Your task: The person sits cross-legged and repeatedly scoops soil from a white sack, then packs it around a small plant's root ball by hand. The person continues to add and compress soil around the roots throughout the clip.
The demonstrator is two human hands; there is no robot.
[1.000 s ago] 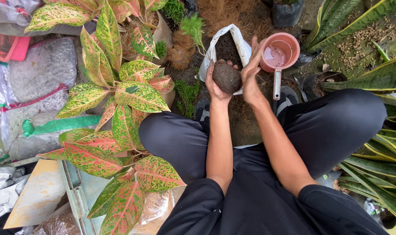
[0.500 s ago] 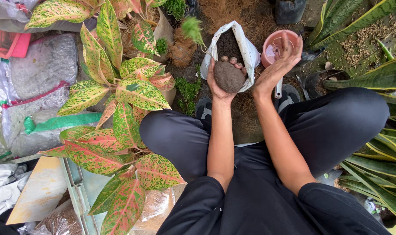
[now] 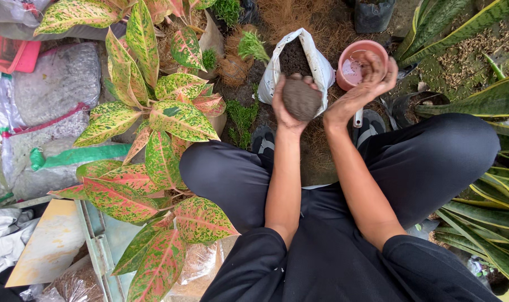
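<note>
Soil ball, round, dark brown, packed (image 3: pixel 302 99): cupped in left hand (image 3: pixel 288 106), fingers curled around its far side, gripping it. Ball sits just in front of white plastic bag of dark soil (image 3: pixel 316 59), touching or nearly so; cannot tell which. Right hand (image 3: pixel 366 89) just right of ball, palm up, fingers spread, holding nothing, over rim of pink plastic dipper (image 3: pixel 355 67). Red-and-green speckled leafy plant (image 3: pixel 154 140) well left of ball.

1 soil ball (image 3: pixel 301 98), 1 bag (image 3: pixel 316 59), perhaps 2 scoops (image 3: pixel 359 64)
</note>
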